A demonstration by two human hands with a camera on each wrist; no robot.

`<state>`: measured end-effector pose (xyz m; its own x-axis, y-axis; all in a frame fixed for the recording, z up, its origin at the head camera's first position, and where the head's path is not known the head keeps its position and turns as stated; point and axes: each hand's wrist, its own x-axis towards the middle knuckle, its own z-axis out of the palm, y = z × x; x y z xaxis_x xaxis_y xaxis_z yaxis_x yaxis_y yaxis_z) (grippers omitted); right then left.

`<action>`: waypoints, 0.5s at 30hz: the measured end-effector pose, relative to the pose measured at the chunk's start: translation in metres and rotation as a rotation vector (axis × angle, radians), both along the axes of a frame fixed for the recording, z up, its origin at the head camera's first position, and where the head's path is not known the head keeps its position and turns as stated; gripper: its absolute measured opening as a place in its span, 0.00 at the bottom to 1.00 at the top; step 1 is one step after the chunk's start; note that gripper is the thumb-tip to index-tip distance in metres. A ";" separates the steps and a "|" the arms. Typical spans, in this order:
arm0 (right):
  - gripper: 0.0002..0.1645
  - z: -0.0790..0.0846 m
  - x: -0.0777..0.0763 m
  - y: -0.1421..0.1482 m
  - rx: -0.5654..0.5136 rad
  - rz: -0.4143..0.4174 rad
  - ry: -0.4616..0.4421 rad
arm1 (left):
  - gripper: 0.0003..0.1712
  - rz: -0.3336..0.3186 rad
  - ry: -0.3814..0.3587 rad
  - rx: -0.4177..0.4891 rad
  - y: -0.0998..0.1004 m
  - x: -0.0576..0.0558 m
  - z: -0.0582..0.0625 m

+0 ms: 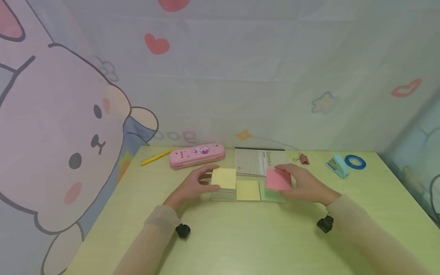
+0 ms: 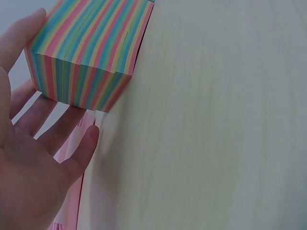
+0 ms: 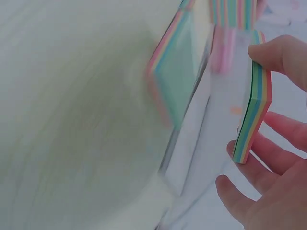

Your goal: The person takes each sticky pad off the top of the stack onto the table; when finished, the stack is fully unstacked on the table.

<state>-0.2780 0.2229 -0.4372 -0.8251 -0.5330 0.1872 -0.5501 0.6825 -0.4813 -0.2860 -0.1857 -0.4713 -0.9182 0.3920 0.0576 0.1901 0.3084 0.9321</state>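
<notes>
My left hand [image 1: 195,186] holds the left side of a tall block of sticky notes [image 1: 224,178], thumb at the front and fingers behind. Its top is yellow; in the left wrist view its sides show many coloured stripes. Between thumb and fingers, my right hand [image 1: 304,185] pinches a thin pink-topped sticky note pad [image 1: 279,179]. Coloured layers line that pad's edge in the right wrist view. It is raised over a low green-topped pad [image 1: 271,195], partly covering it. A low yellow-topped pad [image 1: 248,190] lies between the block and the green one.
Behind the pads lies a notebook [image 1: 251,160]. A pink pencil case [image 1: 197,155] and a yellow pen [image 1: 156,157] are at the back left. At the back right are a binder clip [image 1: 304,159], a light blue stapler [image 1: 338,166] and a blue tape roll [image 1: 355,166].
</notes>
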 end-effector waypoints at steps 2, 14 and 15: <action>0.47 -0.005 0.000 0.020 0.034 -0.029 -0.002 | 0.43 0.003 -0.001 0.001 0.000 0.000 0.000; 0.48 -0.037 0.007 0.065 0.067 -0.046 -0.094 | 0.42 -0.008 0.011 0.006 0.000 -0.002 -0.003; 0.48 -0.038 0.008 0.065 0.067 -0.043 -0.101 | 0.42 -0.011 0.012 0.007 0.000 -0.002 -0.004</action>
<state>-0.2704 0.2876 -0.4749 -0.8603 -0.5053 0.0667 -0.4705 0.7369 -0.4855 -0.2883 -0.1859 -0.4748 -0.9131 0.4014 0.0717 0.2050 0.3001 0.9316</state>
